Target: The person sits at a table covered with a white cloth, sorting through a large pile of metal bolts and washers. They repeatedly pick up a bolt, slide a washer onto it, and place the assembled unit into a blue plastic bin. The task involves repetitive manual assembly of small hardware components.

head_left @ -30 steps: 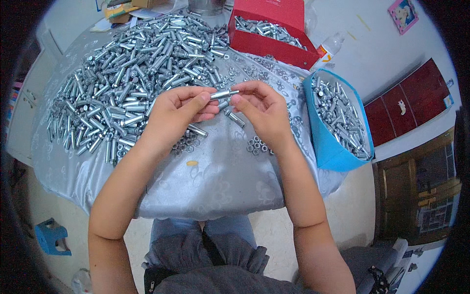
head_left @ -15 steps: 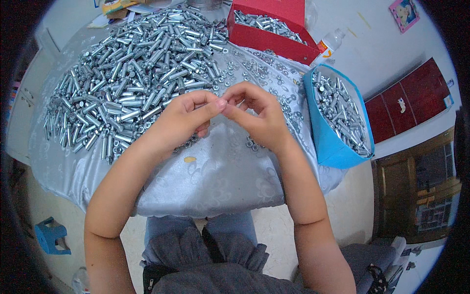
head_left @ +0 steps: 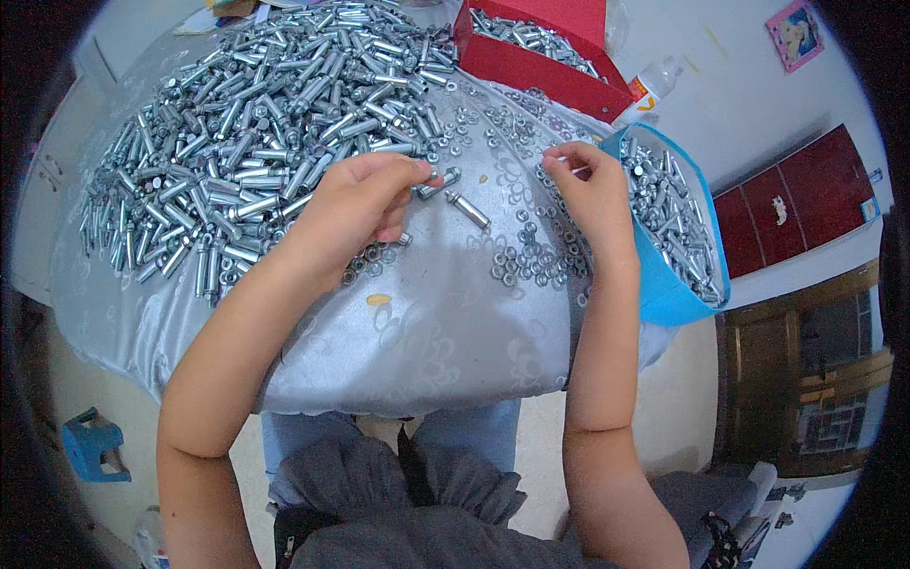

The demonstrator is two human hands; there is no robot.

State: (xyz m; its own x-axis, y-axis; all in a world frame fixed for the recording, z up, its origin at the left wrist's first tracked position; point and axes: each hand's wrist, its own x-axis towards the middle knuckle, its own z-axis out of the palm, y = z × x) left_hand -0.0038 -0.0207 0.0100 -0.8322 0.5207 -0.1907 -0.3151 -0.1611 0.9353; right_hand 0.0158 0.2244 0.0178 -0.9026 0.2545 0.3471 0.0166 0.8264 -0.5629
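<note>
Above the tablecloth's middle, my left hand (head_left: 372,199) is closed in a pinch, thumb against forefinger. A short silvery anchor bolt (head_left: 447,179) shows right at its fingertips; whether the fingers grip it is unclear. Another anchor bolt (head_left: 467,211) lies slanting just to the right. My right hand (head_left: 595,194) is farther right, its thumb and forefinger drawn together over scattered small nuts and washers (head_left: 512,266). What sits in that pinch is too small to make out. A large heap of anchor bolts (head_left: 256,142) spreads left of and beyond my left hand.
A red box (head_left: 550,74) of similar bolts stands at the far side. Beside my right forearm is a blue container (head_left: 687,302) filled with bolts. A plastic bottle (head_left: 656,81) is behind it. The silvery tablecloth (head_left: 427,356) hangs over the near edge. A blue stool (head_left: 95,448) stands at lower left.
My hands, formerly meeting at the fingertips, are now apart. The right has moved right over the nuts and washers; the left has stayed nearly in place. Two bolts between them have come into view.
</note>
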